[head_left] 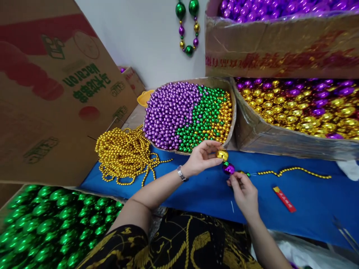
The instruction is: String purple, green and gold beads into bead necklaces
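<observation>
Boxes ring the blue table: big green balls near left, small purple, green and gold beads in the middle tray, gold and purple balls in the far-right carton. A heap of gold bead chain lies left; a red lighter lies right. The left hand pinches a gold ball; the right hand grips the cord just below the purple ball. To seat the balls snugly, best keep that cord taut toward the trailing gold strand.
</observation>
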`<action>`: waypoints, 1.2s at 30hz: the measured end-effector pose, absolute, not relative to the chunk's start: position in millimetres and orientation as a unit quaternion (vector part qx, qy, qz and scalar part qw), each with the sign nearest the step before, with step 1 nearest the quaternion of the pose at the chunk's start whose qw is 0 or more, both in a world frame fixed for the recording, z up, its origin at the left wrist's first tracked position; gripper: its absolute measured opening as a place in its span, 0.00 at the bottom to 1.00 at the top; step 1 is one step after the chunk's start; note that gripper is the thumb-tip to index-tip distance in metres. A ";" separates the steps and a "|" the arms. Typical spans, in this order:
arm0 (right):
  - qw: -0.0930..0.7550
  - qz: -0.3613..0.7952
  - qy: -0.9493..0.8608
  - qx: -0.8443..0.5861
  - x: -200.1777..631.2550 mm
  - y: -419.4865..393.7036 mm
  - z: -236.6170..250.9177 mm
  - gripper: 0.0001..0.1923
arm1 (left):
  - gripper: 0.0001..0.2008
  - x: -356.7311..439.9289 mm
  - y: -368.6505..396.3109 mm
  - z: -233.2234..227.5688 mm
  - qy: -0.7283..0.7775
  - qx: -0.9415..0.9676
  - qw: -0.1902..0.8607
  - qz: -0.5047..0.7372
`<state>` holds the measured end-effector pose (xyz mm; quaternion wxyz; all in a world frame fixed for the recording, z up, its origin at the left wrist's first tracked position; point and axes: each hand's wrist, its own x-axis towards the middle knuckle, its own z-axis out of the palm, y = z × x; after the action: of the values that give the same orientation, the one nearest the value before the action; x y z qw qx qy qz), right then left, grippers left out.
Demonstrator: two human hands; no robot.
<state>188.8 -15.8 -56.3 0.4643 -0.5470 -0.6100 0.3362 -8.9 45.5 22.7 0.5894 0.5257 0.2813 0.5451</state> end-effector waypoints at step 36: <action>0.459 0.142 -0.724 -0.495 181.5 -18.6 -23.8 0.04 | 0.14 -40.1 68.3 45.8 0.326 0.341 0.720 0.509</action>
<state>181.5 -18.6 -23.8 0.4588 -0.4946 -0.7243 0.1424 -40.1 68.3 45.8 0.7201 0.3408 0.3264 0.5086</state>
